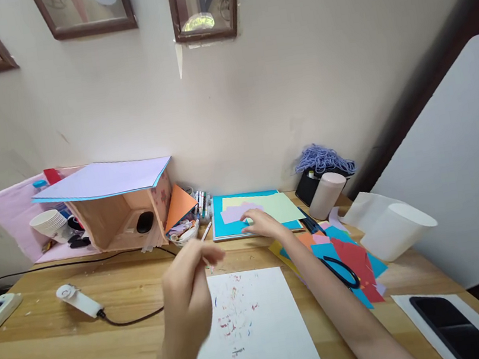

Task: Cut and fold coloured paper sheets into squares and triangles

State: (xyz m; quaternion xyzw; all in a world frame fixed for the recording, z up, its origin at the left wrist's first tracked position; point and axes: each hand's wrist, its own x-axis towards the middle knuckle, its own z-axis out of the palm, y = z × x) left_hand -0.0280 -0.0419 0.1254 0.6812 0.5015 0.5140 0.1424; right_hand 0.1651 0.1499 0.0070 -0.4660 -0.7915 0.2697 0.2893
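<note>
My right hand (262,224) reaches over a stack of coloured paper by the wall, its fingers bent and apart. Under its fingertips is a small piece of purple paper (232,213), lying on a pale green sheet (286,205) and a blue sheet (224,230). Whether the fingers touch the paper, I cannot tell. My left hand (186,289) hovers above the left edge of a white sheet (270,325) with crayon-like marks; its fingers are loosely bent and nothing shows in them.
Black-handled scissors (343,272) lie among paper scraps (358,251) on the right. Beyond are a white paper roll (398,231), a pinkish cylinder (327,195) and purple yarn (324,158). A phone (454,324) lies front right. At left stand a cardboard box (115,222) and a corded white device (77,299).
</note>
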